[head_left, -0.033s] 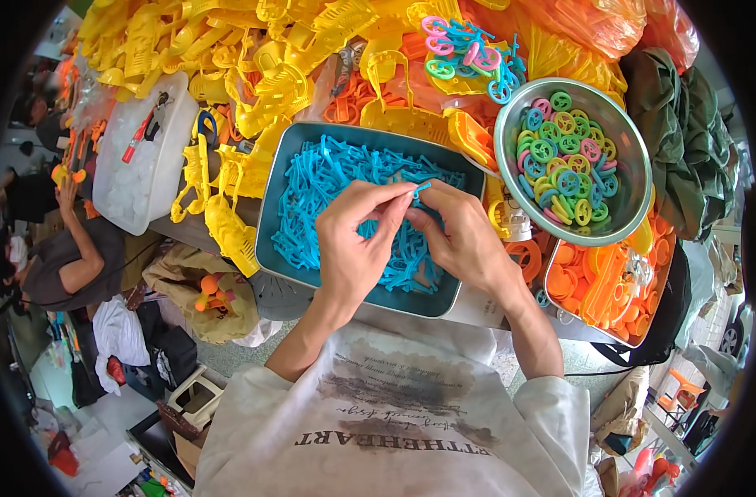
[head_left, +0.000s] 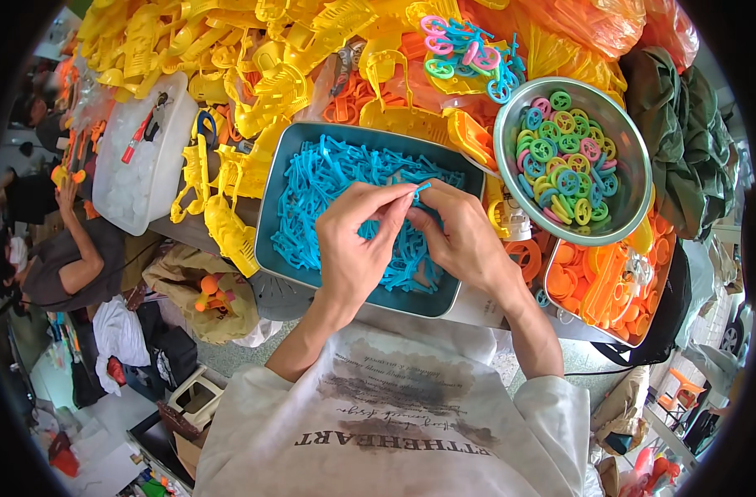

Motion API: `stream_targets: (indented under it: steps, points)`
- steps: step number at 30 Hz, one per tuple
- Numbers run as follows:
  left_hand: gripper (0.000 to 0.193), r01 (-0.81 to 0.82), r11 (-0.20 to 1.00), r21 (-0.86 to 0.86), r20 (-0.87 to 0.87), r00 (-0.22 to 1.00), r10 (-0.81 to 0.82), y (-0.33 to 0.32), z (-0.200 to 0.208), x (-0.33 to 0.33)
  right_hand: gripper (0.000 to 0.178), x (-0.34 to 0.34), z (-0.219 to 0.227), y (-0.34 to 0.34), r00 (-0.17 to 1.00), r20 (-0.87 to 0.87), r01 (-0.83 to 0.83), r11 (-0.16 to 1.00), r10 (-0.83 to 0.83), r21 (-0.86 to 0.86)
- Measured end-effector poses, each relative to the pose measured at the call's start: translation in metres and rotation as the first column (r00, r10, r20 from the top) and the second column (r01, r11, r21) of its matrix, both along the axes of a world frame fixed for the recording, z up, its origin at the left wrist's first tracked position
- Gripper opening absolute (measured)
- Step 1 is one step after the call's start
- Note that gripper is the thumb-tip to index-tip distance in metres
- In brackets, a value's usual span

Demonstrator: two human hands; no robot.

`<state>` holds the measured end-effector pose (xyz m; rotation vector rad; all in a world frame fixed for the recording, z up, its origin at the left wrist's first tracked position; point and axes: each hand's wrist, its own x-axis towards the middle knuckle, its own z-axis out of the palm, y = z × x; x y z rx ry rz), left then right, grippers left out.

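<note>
My left hand (head_left: 355, 240) and my right hand (head_left: 465, 236) meet above a rectangular metal tray (head_left: 272, 240) heaped with thin blue plastic pieces (head_left: 328, 174). Between their fingertips is a small blue plastic piece (head_left: 422, 189), mostly covered by the fingers. Both hands are closed in a pinch on it, thumbs against forefingers. At the right, a round steel bowl (head_left: 508, 124) holds many small spoked rings (head_left: 568, 184) in pink, green, yellow and blue. Beyond the tray lies a small cluster of blue pieces with coloured wheels (head_left: 461, 54).
Yellow plastic parts (head_left: 287, 91) are piled along the back. A white tub (head_left: 179, 108) with red-handled pliers (head_left: 134, 142) stands left. A tray of orange parts (head_left: 606, 286) sits at the right, below the bowl. Farther left, another person's arm (head_left: 84, 248) reaches toward orange parts.
</note>
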<state>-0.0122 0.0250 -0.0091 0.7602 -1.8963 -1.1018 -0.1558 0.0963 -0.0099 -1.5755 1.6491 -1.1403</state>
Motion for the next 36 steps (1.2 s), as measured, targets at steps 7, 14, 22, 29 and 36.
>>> stream_targets:
  steps: [7,14,22,29,36]
  points:
    - [0.019,-0.073,0.992,-0.105,0.061,0.995,0.079,0.005,0.0,-0.002,0.011,0.004,-0.006,-0.001,0.999,-0.009,0.045,0.997,-0.046,-0.06]
    - [0.021,-0.087,0.987,-0.137,0.095,0.99,0.101,0.009,0.003,-0.002,0.009,0.004,-0.006,-0.001,0.998,-0.053,0.025,0.999,-0.027,-0.04]
    - [0.021,-0.08,0.919,-0.386,0.188,0.968,0.163,0.012,0.009,-0.002,0.011,0.001,-0.001,0.0,1.0,0.026,-0.01,0.999,0.012,-0.049]
    - [0.019,-0.103,0.981,-0.167,0.195,0.971,0.135,0.014,0.012,-0.001,0.012,0.001,0.001,0.0,1.0,0.027,-0.002,1.0,0.002,-0.012]
    - [0.02,-0.121,0.931,-0.344,0.202,0.959,0.199,0.018,0.003,-0.003,0.012,0.001,0.001,0.0,1.0,-0.009,-0.006,1.0,0.006,-0.004]
